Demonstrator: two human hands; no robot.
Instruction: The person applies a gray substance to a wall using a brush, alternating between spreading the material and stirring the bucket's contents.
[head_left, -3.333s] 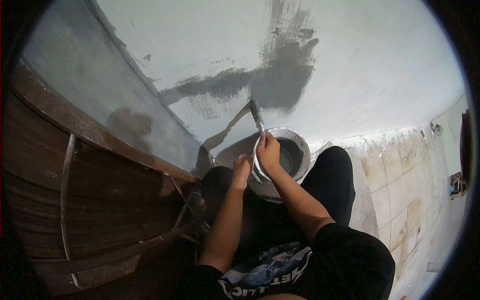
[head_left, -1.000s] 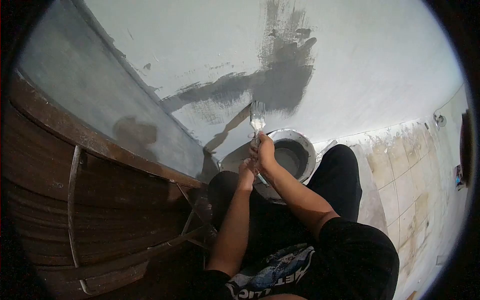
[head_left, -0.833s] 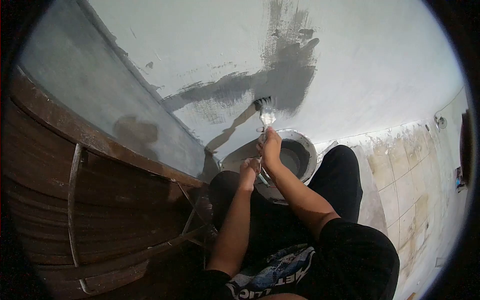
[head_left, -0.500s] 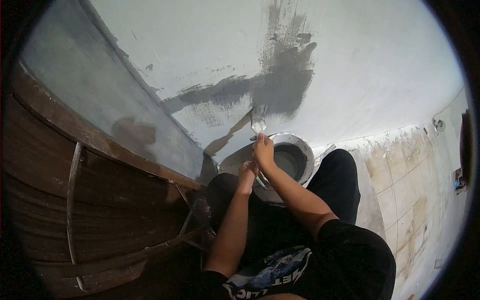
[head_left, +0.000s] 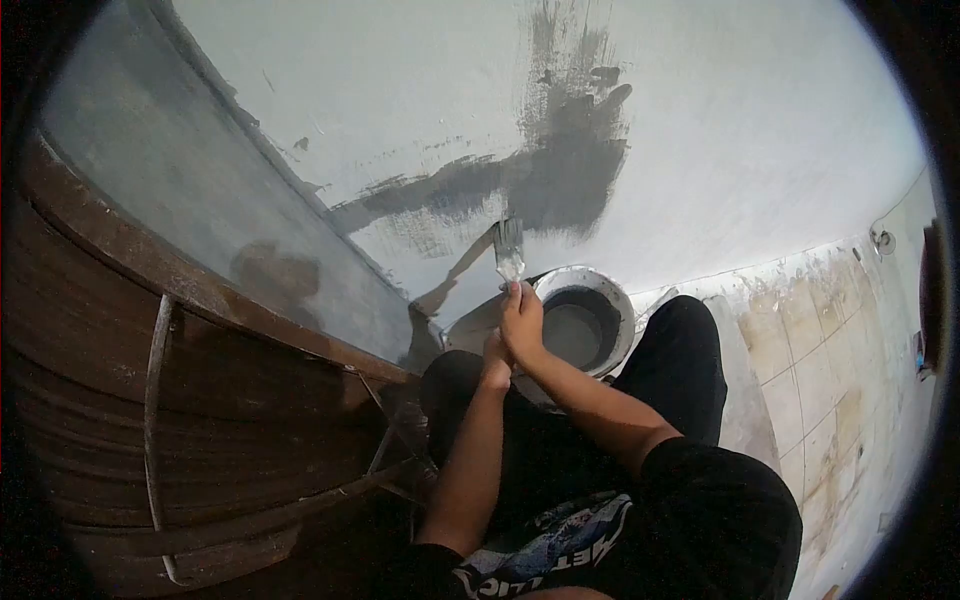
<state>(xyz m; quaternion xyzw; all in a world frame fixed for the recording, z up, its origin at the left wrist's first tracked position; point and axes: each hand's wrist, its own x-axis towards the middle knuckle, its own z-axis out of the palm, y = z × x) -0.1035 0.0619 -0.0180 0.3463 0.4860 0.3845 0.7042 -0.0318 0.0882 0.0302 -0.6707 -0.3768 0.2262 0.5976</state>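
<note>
A flat paintbrush (head_left: 509,240) has its bristles up against the wall at the lower edge of a grey painted patch (head_left: 565,175). My right hand (head_left: 522,325) is closed around its handle. Just below and to the left, my left hand (head_left: 497,358) is closed at the lower part of the handle, pressed against my right hand, which partly hides its fingers. Beside my hands, between my knees, stands a round bucket (head_left: 622,300) with grey liquid inside.
A dark brown wooden panel (head_left: 80,350) with a thin metal bar (head_left: 153,420) fills the left side. Next to it rises a grey surface (head_left: 190,180). The white wall (head_left: 730,130) is in front. Stained tiles (head_left: 815,380) lie to the right.
The brush and my right hand have moved slightly down and left. My left hand now sits closer against my right hand, and the lower handle end no longer shows.
</note>
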